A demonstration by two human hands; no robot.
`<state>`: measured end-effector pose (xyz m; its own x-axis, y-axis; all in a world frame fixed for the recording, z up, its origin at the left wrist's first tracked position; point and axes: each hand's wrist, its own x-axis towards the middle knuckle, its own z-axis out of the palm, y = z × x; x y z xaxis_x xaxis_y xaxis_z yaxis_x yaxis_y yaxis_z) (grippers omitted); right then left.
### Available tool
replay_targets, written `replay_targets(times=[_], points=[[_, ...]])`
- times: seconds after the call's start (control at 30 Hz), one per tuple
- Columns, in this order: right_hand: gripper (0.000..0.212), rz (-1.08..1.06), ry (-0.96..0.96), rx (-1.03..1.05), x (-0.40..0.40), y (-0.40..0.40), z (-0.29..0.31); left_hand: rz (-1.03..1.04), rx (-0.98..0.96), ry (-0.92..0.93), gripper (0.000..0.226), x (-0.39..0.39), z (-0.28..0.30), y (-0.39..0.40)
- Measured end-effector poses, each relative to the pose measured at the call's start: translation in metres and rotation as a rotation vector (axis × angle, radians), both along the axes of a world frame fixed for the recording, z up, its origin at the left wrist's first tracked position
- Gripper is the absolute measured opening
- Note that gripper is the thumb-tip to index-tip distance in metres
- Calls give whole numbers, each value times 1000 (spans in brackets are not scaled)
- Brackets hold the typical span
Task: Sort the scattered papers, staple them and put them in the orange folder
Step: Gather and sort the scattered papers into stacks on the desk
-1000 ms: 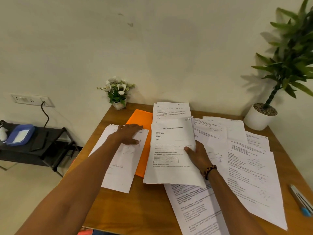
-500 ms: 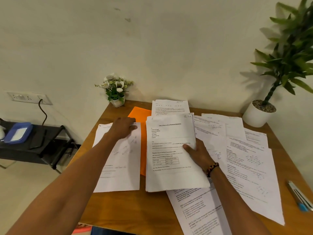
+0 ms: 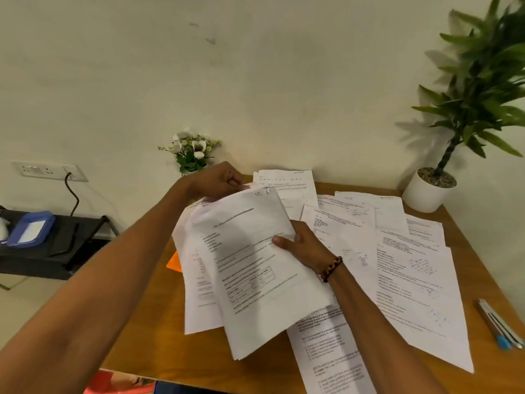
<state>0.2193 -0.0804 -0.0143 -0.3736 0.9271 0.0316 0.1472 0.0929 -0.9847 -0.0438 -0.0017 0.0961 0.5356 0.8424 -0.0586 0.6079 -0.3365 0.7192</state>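
Matt white printed paper sheets (image 3: 412, 268) lie across a smooth, warm-brown wood surface (image 3: 176, 348) with a soft sheen; a held paper stack (image 3: 255, 268) looks thin and slightly creased; a sliver of matt orange folder (image 3: 174, 263) shows; a beaded bracelet (image 3: 331, 268) looks glossy; the plant pot (image 3: 426, 196) is smooth white; the wall (image 3: 255, 81) is matt painted plaster.

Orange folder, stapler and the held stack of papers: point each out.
orange folder (image 3: 174, 263): head view, exposed corner left of papers.
stapler (image 3: 500, 325): head view, body at table's right edge.
held stack of papers (image 3: 255, 268): head view, top sheet's middle.
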Motion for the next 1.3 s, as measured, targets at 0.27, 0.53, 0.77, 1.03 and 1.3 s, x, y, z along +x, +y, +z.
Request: replay_targets(times=[0.27, 0.53, 0.77, 1.03, 1.3], points=[[30, -106, 95, 40, -25, 4, 16, -22, 126, -26, 60, 5, 33, -3], [33, -159, 29, 122, -14, 19, 41, -24, 188, 178, 30, 2, 55, -2], [56, -316, -299, 370, 4, 26, 79, 29, 260, -127, 11, 0, 50, 0], [30, -489, -935, 506, 69, 47, 108, 409, 187, -628, 27, 0, -8, -4], [25, -590, -18, 321, 84, 46, 91, 423, 5, -808, 25, 25, -73, -28]])
